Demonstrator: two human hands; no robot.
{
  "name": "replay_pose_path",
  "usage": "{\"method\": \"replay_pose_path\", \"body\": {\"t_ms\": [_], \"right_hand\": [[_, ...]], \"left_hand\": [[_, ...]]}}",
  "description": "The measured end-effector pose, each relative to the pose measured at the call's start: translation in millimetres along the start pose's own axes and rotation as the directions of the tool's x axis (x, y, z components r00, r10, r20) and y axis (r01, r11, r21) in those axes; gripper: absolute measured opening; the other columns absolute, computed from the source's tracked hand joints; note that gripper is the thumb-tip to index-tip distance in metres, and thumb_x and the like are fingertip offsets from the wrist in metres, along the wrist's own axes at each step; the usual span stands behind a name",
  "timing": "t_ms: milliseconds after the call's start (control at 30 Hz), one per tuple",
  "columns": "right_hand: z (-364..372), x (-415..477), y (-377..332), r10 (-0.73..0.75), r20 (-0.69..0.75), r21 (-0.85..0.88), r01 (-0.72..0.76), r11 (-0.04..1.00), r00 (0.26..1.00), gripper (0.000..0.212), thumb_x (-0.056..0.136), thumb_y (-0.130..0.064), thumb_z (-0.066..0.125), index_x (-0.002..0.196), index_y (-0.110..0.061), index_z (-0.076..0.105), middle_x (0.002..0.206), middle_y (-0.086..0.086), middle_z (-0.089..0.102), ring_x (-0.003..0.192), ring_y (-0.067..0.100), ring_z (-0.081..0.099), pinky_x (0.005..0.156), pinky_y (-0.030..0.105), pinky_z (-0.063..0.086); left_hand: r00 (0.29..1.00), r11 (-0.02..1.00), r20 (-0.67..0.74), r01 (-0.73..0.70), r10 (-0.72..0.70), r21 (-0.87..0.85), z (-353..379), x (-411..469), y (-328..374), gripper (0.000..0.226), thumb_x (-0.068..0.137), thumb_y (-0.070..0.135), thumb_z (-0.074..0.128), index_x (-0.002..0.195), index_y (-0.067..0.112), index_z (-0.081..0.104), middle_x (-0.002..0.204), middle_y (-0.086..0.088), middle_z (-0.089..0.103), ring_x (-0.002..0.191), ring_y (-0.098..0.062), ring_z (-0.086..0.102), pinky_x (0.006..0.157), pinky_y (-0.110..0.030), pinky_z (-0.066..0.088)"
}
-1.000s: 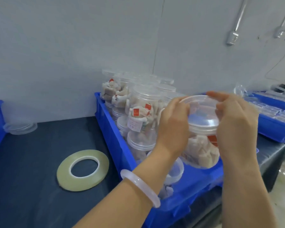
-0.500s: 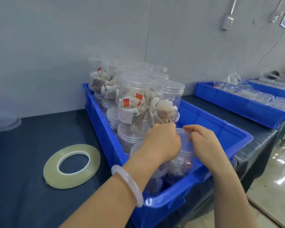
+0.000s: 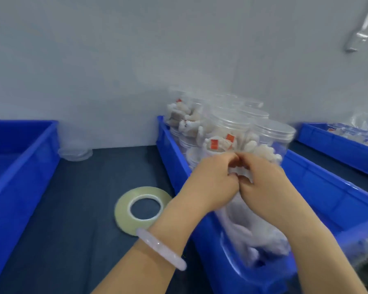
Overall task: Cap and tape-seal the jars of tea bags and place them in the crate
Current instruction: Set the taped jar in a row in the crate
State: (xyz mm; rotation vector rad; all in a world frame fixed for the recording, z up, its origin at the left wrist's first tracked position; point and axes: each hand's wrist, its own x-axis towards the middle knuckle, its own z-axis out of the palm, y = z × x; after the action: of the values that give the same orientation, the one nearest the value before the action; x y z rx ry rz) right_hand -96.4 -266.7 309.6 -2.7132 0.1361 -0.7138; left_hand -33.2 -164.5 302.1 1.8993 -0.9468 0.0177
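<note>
**A:** Where were the hands?

**B:** Both over the near end of the middle crate [image 3: 327,185]. Left hand [image 3: 212,181] & right hand [image 3: 266,185] met knuckle to knuckle, touching, on top of a jar [image 3: 249,219].

**A:** Fingers?

**B:** Curled on both hands, closed round the jar's top end. Sth whitish showed btwn them, too blurred to say if lid or rim.

**A:** And the jar itself?

**B:** Inside the crate, near end, close to its left wall. Pale tea bags [image 3: 244,247] showed thru the clear side. Couldn't tell if it stood upright or leaned, due to motion blur.

**A:** Other jars?

**B:** Stacked jars [image 3: 232,128] filled the far end of the same crate, capped, at least two layers, bags w/ red tags inside. They sat just beyond the fingertips.

**A:** Tape?

**B:** Tape roll [image 3: 142,209] lay flat on the dark table [image 3: 72,209], just left of the crate, apart from both hands.

**A:** Anything else?

**B:** Pale bracelet [image 3: 159,248] on the left wrist. Second blue crate [image 3: 19,166] at the left edge, third crate [image 3: 338,145] far right w/ clear packets in it. Clear round container [image 3: 75,152] stood by the wall [image 3: 115,60], btwn the left & middle crates.
</note>
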Motion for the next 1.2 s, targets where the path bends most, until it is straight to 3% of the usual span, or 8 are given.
{"method": "replay_pose_path", "body": {"t_ms": [100,233,400,600,800,867,1000,1200], "right_hand": [[25,37,-59,-0.167,0.123,0.025,0.165,0.986,0.978,0.034,0.079,0.001,0.050,0.113,-0.005,0.051,0.111,0.014,0.060,0.103,0.030,0.056,0.075,0.027,0.035],[56,76,-147,-0.331,0.237,0.031,0.333,0.942,0.914,0.015,0.087,-0.001,0.046,0.096,-0.013,0.043,0.111,0.015,0.060,0.102,0.030,0.055,0.062,0.022,0.024],[87,78,-242,-0.476,0.279,0.238,0.420,0.876,0.834,0.026,0.088,-0.002,0.048,0.112,-0.007,0.057,0.109,0.010,0.064,0.091,0.025,0.057,0.061,0.024,0.034],[134,49,-339,-0.607,0.308,0.404,0.477,0.781,0.733,0.030,0.089,-0.003,0.046,0.119,-0.004,0.051,0.114,0.012,0.061,0.097,0.024,0.055,0.068,0.027,0.037],[194,32,-372,-0.485,0.492,0.226,0.432,0.873,0.723,0.042,0.092,-0.016,0.046,0.134,-0.018,0.042,0.132,0.015,0.048,0.128,0.036,0.036,0.111,0.051,0.023],[204,31,-372,-0.411,0.585,0.226,0.345,0.911,0.700,0.042,0.091,-0.011,0.044,0.132,-0.017,0.043,0.131,0.013,0.050,0.123,0.033,0.042,0.113,0.054,0.019],[200,36,-373,-0.443,0.478,0.375,0.280,0.884,0.758,0.044,0.087,0.005,0.042,0.127,-0.010,0.051,0.126,0.012,0.053,0.102,0.029,0.054,0.086,0.040,0.049],[135,83,-364,-0.443,0.056,0.582,0.332,0.743,0.895,0.057,0.083,0.006,0.042,0.136,-0.014,0.052,0.134,0.011,0.057,0.125,0.024,0.051,0.093,0.024,0.038]], "left_hand": [[0.967,0.991,-0.229,0.130,-0.116,0.045,-58,-11,-16,0.025,0.079,-0.003,0.047,0.070,0.020,0.054,0.077,0.003,0.063,0.093,-0.026,0.062,0.062,-0.014,0.040],[0.832,0.955,-0.492,0.297,-0.255,0.008,-132,-35,-30,0.028,0.086,-0.004,0.044,0.063,0.010,0.052,0.092,-0.024,0.068,0.097,-0.037,0.062,0.063,-0.030,0.038],[0.685,0.855,-0.635,0.513,-0.356,0.074,-214,-86,-44,0.023,0.088,-0.003,0.038,0.081,0.002,0.059,0.087,-0.015,0.065,0.079,-0.029,0.058,0.062,-0.033,0.045],[0.543,0.696,-0.741,0.703,-0.395,0.145,-288,-170,-64,0.032,0.086,-0.003,0.042,0.058,0.012,0.048,0.063,-0.003,0.051,0.064,-0.019,0.045,0.051,-0.028,0.032],[0.463,0.483,-0.712,0.853,-0.528,0.197,-310,-217,-105,0.028,0.088,0.004,0.053,0.111,0.013,0.067,0.117,-0.007,0.064,0.111,-0.026,0.054,0.085,-0.038,0.049],[0.421,0.449,-0.613,0.886,-0.669,0.119,-309,-225,-119,0.027,0.088,0.002,0.052,0.109,0.007,0.068,0.117,-0.012,0.065,0.092,-0.027,0.057,0.066,-0.031,0.049],[0.369,0.427,-0.631,0.902,-0.683,0.065,-311,-223,-119,0.035,0.088,-0.004,0.042,0.112,0.001,0.066,0.107,-0.021,0.066,0.072,-0.033,0.058,0.061,-0.035,0.051],[0.482,0.594,-0.837,0.763,-0.260,0.255,-324,-159,-57,0.030,0.087,0.005,0.052,0.113,0.004,0.067,0.118,-0.018,0.065,0.113,-0.033,0.058,0.089,-0.036,0.044]]}}
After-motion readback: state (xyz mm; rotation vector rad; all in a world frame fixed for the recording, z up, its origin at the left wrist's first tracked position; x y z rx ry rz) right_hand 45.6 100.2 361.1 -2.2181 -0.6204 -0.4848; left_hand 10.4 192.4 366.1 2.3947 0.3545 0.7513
